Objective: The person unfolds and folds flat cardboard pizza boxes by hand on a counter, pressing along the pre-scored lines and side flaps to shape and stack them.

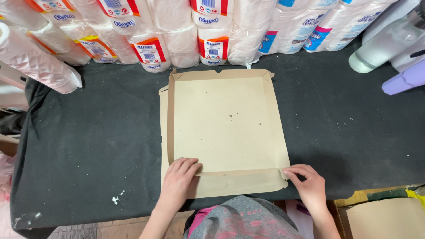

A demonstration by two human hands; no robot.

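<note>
A flat brown cardboard box blank [228, 121] lies on a black cloth-covered table [88, 141], its far and side flaps folded up. My left hand [179, 179] presses flat on the near left corner, fingers together on the near flap's fold line. My right hand [307, 181] pinches the small tab at the near right corner of the cardboard between thumb and fingers.
Plastic-wrapped packs of paper rolls [177, 31] line the table's far edge and left side. White and lilac plastic bottles [394, 48] lie at the far right. More brown cardboard [385, 217] sits below the table's near right edge.
</note>
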